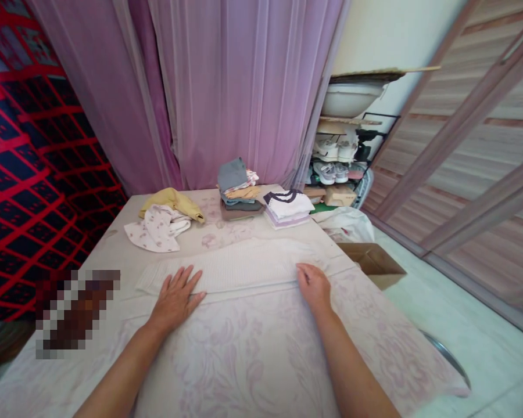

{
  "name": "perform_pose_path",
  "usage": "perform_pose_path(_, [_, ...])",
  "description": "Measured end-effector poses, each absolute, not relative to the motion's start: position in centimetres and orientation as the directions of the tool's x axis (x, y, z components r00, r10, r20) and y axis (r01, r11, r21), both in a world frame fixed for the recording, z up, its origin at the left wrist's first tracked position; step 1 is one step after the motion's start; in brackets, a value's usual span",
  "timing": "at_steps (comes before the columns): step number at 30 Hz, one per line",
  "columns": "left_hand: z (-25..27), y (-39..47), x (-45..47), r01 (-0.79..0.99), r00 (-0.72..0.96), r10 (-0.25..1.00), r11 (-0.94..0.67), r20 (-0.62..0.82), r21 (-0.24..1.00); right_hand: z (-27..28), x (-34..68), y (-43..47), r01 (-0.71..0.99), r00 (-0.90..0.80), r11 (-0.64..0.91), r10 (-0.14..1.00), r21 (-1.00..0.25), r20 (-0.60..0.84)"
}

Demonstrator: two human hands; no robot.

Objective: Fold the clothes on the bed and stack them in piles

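Note:
A white ribbed garment (239, 267) lies folded into a long strip across the flower-patterned cover (244, 360). My left hand (178, 296) rests flat on its near left part, fingers spread. At the right end, my right hand (314, 287) has its fingers curled in and closed at the garment's edge, seemingly pinching the fabric; the fingertips are partly hidden. Beyond the strip on the left, a mustard-yellow garment (174, 203) and a pale printed garment (157, 229) lie crumpled together.
Two folded piles stand at the far edge: a mixed-colour clothes stack (239, 191) and a white-and-lilac stack (289, 209). Purple curtains (244, 87) hang behind. To the right are an open cardboard box (370, 261), a shoe rack (340, 151) and a wooden wardrobe (475, 145).

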State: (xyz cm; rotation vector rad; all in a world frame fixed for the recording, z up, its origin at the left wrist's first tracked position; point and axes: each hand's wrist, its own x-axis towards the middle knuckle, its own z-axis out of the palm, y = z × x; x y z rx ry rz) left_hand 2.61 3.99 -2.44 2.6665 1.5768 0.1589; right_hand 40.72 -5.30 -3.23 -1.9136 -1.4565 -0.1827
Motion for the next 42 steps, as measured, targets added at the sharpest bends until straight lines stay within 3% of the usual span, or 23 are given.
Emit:
perform_pose_path(3, [-2.8,4.2,2.6,0.872,0.478,0.874,-0.484,0.086,0.076,-3.2,45.1,-6.0,0.870,0.475,-0.287,0.709,-0.401,0.522])
perform_pose_path(10, [-1.9,4.2,1.8,0.812,0.553,0.802,-0.580,0.225,0.073,-2.9,49.0,-7.2,0.968,0.238,-0.194,0.906,-0.156,0.349])
perform_pose_path(17, [0.2,4.0,-0.1,0.755,0.656,0.754,-0.654,0.039,-0.050,-2.0,49.9,-6.3,0.978,0.207,-0.197,0.937,-0.066,0.280])
perform_pose_path(23, [0.2,4.8,-1.7,0.787,0.616,0.787,-0.617,0.031,0.029,-0.1,50.2,-4.6,0.971,0.227,-0.167,0.870,-0.171,0.438])
perform_pose_path(29, [-0.7,4.2,-1.7,0.818,0.508,0.843,-0.537,0.178,0.208,3.8,49.9,-1.4,0.950,0.274,-0.128,0.783,-0.286,0.559])
perform_pose_path(36, [-1.4,4.7,-1.1,0.847,0.388,0.873,-0.464,0.295,0.260,7.6,47.7,-0.2,0.928,0.346,-0.182,0.745,-0.326,0.570])
perform_pose_path(40, [0.2,5.2,-2.8,0.862,0.201,0.885,-0.363,0.420,0.353,9.9,47.0,-1.6,0.910,0.398,-0.235,0.724,-0.340,0.563])
perform_pose_path(42, [2.3,5.5,-4.1,0.853,0.136,0.901,-0.318,0.412,0.413,11.3,47.3,-2.4,0.888,0.445,-0.268,0.710,-0.374,0.546])
